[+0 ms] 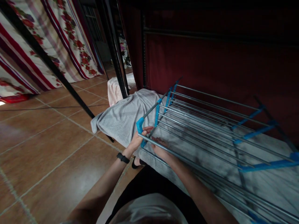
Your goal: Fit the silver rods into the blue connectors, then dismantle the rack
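A clothes drying rack (187, 116) with grey metal bars and blue plastic joints lies over a grey blanket (126, 115). My left hand (137, 140), a black band on its wrist, is closed around the rack's near left corner, just below a blue corner joint (139, 125). The fingers of that hand reach past the front bar toward the inside. My right hand (160, 148) is tucked beneath the front bar, close to the left one, at the same end of the rack. Its fingertips are dim and partly hidden by the bar, so its grip cannot be made out.
Black metal posts (116, 53) of a frame rise at the back left, and a slanting black bar (53, 68) crosses the left side. Dark red cloth (210, 65) hangs behind the rack. A flowered curtain (67, 40) reaches the tiled floor (42, 149), where a thin cable (53, 107) runs.
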Available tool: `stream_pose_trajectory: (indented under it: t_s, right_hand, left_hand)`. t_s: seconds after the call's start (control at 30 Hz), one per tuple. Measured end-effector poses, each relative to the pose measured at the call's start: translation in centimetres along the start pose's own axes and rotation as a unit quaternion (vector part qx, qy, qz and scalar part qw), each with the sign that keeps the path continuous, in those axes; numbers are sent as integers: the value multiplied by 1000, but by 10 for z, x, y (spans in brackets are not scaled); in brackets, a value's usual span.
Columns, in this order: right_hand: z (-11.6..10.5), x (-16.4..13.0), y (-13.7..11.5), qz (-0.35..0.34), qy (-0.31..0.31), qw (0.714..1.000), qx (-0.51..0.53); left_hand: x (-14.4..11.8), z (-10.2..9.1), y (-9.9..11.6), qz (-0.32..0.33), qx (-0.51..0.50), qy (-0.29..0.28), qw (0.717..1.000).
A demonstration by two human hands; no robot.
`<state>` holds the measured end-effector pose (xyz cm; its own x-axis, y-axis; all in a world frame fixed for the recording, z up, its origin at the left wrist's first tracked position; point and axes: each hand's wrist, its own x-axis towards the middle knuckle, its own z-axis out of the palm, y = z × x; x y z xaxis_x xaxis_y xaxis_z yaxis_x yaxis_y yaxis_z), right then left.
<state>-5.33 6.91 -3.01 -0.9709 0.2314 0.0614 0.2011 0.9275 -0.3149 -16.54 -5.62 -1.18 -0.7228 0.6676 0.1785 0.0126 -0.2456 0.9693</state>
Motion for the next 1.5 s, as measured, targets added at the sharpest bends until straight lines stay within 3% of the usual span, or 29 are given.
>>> stream_pose_trajectory:
  t_s: [0.2,0.33,0.47,0.6,0.73,0.8,0.9,1.07,1.27,1.5]
  right_hand:
    - [11,-19,9,-13,4,999,-48]
    - [4,-38,13,-91,25,991,-97]
    - [6,-65,12,-146,31,987,-52]
    - [7,-87,12,-134,65,989,-13]
    - [-7,-99,4,-154,101,983,8]
    - [-16,-99,-1,-156,130,979,-6]
    - [-23,-90,-7,-99,159,980,-60]
    - [-30,-71,-5,-4,114,983,-147]
    - [-54,-67,-8,-12,61,993,-103]
    - [-73,-60,-19,-17,70,991,-117]
  left_hand:
    - [-7,4,1,-51,15,26,998]
    - [-9,3,5,-51,61,30,996]
    - [-13,-3,4,-27,117,50,992]
    - [-21,-10,5,-17,100,49,994]
    - [-26,-12,20,13,98,46,994]
    - [-27,-11,28,25,101,42,994]
    - [-26,-8,34,41,105,41,993]
    - [-21,-4,31,53,90,46,993]
    - [-19,-4,25,80,109,28,990]
    - [-18,-2,22,101,136,59,984]
